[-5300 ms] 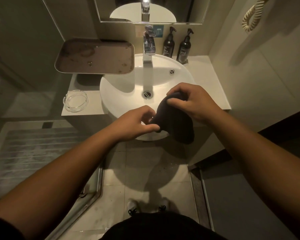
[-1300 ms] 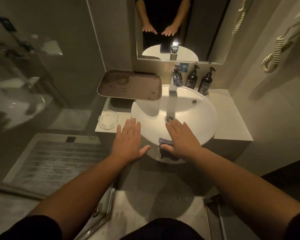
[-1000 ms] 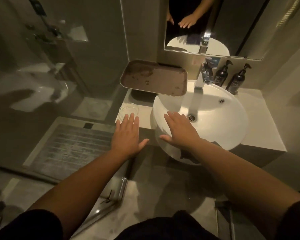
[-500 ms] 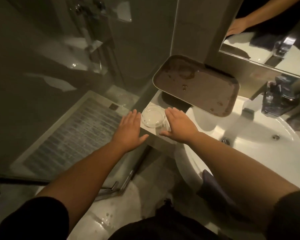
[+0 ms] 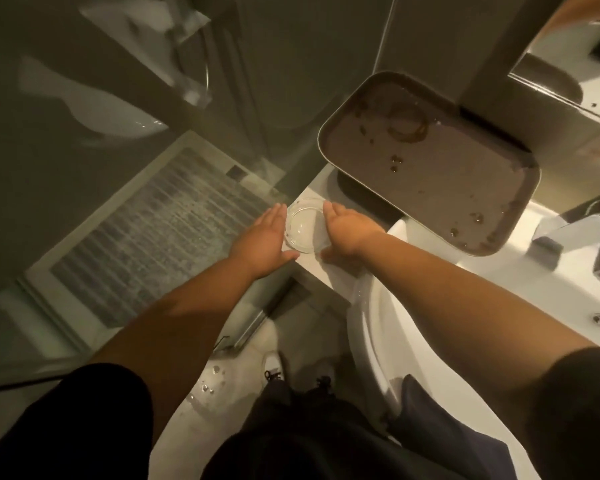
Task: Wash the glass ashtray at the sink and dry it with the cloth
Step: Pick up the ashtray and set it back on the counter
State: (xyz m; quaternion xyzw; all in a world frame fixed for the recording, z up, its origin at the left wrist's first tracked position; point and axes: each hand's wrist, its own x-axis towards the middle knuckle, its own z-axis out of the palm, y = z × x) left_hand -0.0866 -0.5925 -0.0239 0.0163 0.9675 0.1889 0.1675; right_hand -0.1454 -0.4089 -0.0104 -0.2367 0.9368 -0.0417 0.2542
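The round clear glass ashtray sits on the white counter left of the white sink basin. My left hand lies flat against its left side, fingers straight. Along the ashtray's right side rests my right hand, also flat with fingers together. Both palms flank the ashtray; neither hand is wrapped around it. The dark cloth hangs over the basin's front rim at lower right, away from both hands.
A stained brown tray juts out above the counter just right of the ashtray. The chrome tap stands at the far right. A glass shower wall and ridged floor mat lie left. Water drops spot the floor.
The right hand left the cloth on the basin rim. Both hands moved left to the ashtray and now sit closer against its two sides. The view swung left.
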